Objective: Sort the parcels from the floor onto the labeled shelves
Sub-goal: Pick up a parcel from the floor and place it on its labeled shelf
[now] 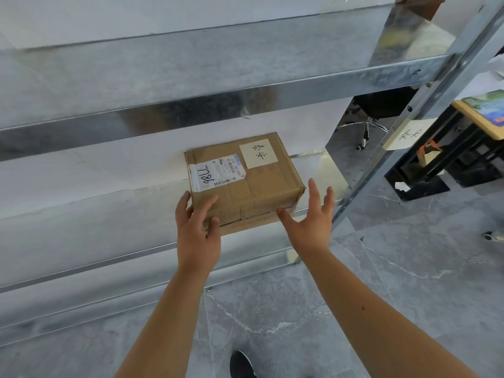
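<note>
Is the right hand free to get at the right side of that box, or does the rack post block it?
Probably yes. The right hand is open just off the near right corner of the box, and bare shelf separates the box from the rack post. Nothing lies between.

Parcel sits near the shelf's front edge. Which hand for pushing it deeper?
Left, likely. The left hand holds the parcel at its front-left corner, thumb on the front face. The right hand is spread open by the right corner, gripping nothing.
</note>
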